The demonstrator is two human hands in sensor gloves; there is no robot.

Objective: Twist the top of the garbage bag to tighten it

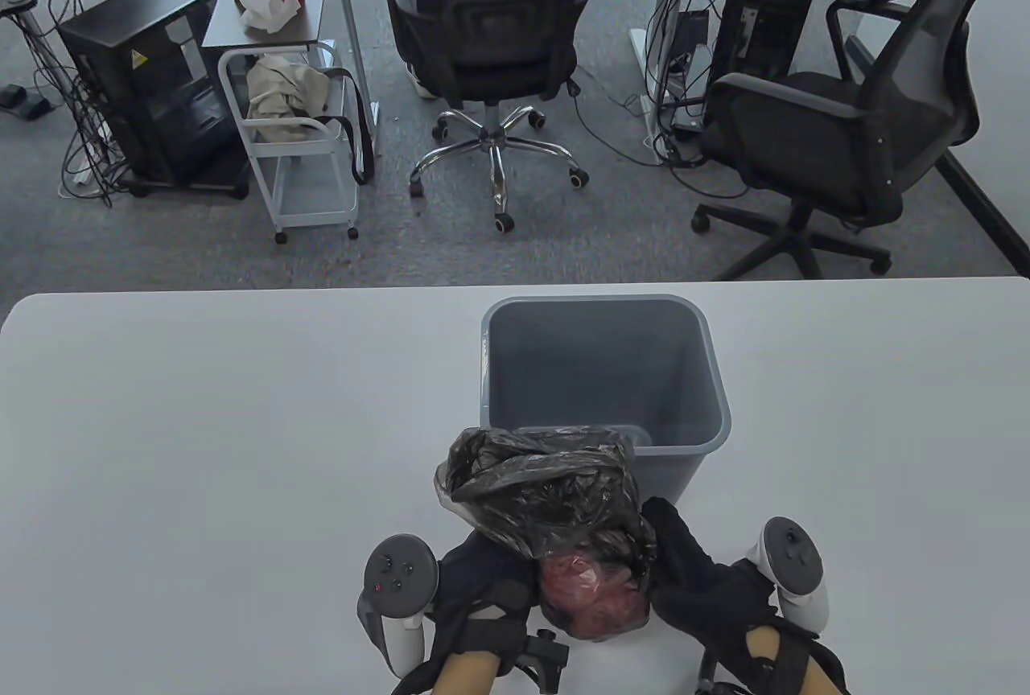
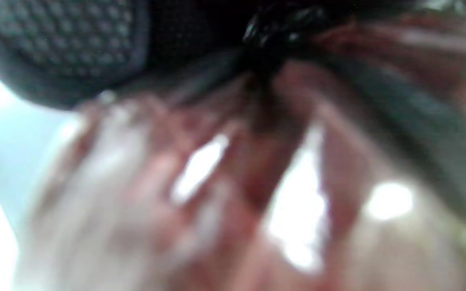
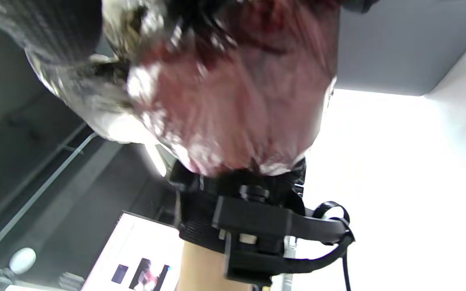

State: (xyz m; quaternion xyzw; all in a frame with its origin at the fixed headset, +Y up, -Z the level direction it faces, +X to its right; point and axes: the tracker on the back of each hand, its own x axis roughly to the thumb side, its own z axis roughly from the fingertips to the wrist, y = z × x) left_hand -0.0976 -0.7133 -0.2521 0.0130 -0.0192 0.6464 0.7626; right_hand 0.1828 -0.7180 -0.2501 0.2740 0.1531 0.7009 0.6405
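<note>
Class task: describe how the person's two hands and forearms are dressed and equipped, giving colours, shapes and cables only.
Both the left hand and the right hand wear black gloves. Each carries a white-and-grey rounded tracker with a dark buttoned face. Black wrist mounts, with a black cable, strap onto bare forearms.

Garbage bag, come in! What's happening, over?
Both hands, left hand, right hand, grip garbage bag. Top loose, untwisted. Gray bin right behind it.
</note>
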